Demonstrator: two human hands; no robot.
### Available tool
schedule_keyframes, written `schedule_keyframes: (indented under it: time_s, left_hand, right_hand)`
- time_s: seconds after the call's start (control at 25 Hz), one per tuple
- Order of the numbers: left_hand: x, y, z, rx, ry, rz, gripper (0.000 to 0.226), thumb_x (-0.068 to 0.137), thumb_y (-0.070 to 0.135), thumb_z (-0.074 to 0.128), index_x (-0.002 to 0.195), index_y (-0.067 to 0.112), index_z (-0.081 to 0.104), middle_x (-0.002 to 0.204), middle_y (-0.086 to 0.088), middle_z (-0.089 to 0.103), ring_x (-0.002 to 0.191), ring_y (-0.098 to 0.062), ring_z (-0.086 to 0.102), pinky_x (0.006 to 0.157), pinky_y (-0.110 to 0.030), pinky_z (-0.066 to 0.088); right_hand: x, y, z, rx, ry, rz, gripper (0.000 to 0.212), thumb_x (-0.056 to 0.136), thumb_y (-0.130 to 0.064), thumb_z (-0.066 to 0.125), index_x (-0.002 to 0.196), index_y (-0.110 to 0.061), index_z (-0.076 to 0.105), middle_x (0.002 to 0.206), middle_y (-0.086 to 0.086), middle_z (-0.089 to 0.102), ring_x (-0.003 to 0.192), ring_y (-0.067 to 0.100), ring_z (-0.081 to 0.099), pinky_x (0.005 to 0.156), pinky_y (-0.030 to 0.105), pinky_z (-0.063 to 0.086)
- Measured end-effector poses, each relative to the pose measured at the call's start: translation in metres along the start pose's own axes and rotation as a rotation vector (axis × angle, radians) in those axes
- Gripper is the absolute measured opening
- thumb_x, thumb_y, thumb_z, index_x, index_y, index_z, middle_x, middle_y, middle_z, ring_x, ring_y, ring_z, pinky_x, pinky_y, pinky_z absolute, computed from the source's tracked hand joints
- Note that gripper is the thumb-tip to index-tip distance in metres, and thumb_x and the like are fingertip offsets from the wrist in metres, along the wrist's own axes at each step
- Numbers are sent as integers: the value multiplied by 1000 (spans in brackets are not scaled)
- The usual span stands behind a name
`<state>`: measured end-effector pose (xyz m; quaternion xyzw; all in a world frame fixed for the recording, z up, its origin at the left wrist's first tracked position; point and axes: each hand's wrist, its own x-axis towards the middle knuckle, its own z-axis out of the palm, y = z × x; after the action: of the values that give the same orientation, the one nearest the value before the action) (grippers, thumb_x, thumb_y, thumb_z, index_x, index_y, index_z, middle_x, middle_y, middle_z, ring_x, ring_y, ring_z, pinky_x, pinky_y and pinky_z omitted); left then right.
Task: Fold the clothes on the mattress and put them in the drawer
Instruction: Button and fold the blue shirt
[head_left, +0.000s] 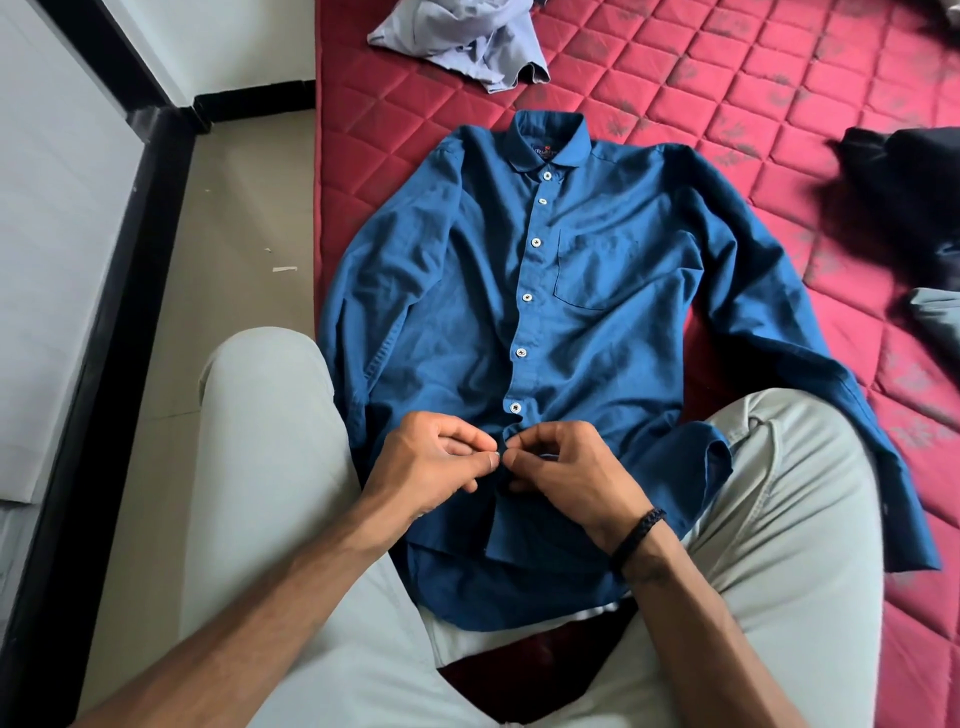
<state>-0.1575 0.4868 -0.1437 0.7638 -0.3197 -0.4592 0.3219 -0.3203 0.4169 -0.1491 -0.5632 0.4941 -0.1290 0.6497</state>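
Pale trousers (270, 493) frame the view, the person's knees spread either side of a blue button-up shirt (467, 291) laid face up on the red quilted mattress (779, 78), its hem draped over the lap. Both hands are together at the lower placket: the left hand (431, 462) and right hand (566, 467) each pinch the shirt's front edges where a button seems to be going through its hole, though the button itself is hidden by the fingertips. To do this well, I would keep the two edges level, push the button fully through, then smooth the placket flat before folding. Six white buttons (528, 297) above appear fastened. The cloth looks like soft, matte cotton, lightly creased, with a rounded collar (550, 140) and a chest pocket (592, 270); sleeves lie loosely along the sides. A crumpled lilac garment (457, 36) and a dark garment (893, 197) wait on the mattress. No drawer is in view.
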Motion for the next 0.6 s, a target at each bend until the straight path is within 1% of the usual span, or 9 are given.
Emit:
schedule_keyframes:
  time_s: [0.08,0.16,0.2,0.28,0.36,0.4,0.48,0.52,0.6]
  left_hand:
    - [-1,2,-1,-54,-10,-41,9,81,15,85,85,19,78,73,-2,77,56,-9,66,56,-20,49]
    - [-2,3,-2,-99,-23,-78,10,82,14,85,88,18,78,76,-2,78,56,-6,65,54,-17,49]
    - [-2,3,-3,-116,-36,-94,10,83,14,84,91,17,78,78,-2,79,57,-6,66,54,-16,50]
    - [-1,1,-3,-149,-66,-123,10,87,14,81,97,16,78,82,-2,80,63,-7,71,58,-18,52]
    - [-1,0,-2,-185,-84,-139,10,91,17,77,101,12,77,84,-4,80,71,-10,75,63,-20,55]
    - [-3,1,-1,-199,-89,-139,14,92,23,77,100,12,77,86,-5,80,73,-11,75,65,-21,56]
    - [-5,2,2,-176,-89,-116,22,88,36,80,95,15,79,85,-4,80,74,-10,75,67,-21,57]
    - [-5,2,3,-140,-79,-95,22,85,37,83,92,17,79,84,-3,80,74,-10,75,67,-21,57]
    - [-3,1,5,-85,-39,-62,15,85,30,84,90,17,77,80,-2,79,71,-11,74,65,-24,56]
  right_hand:
    - [1,2,-2,79,-25,10,10,95,-9,71,88,-4,75,85,12,74,77,21,69,86,40,60]
    - [1,2,-5,191,-67,38,10,96,-4,68,91,-1,75,87,17,72,81,24,67,89,40,59]
    - [1,2,-6,197,-71,38,9,95,-2,68,91,-2,75,88,18,73,81,24,67,89,39,59]
    - [0,2,-5,61,-18,0,5,91,-6,75,86,-7,76,85,18,75,74,18,67,82,36,59]
    - [1,3,-1,-142,59,-45,9,84,-16,83,80,-14,76,77,9,76,64,8,63,68,28,55]
    - [1,4,1,-222,87,-61,12,82,-21,86,78,-17,76,73,4,75,61,3,62,62,23,52]
    - [2,5,3,-302,121,-84,17,78,-28,88,75,-19,74,70,-2,74,58,-1,60,57,21,50]
    - [2,6,4,-317,131,-91,19,77,-30,88,74,-19,73,69,-2,73,58,-1,60,56,22,51]
    - [2,6,5,-333,148,-92,20,75,-30,89,72,-19,72,67,-3,73,56,0,59,56,22,51]
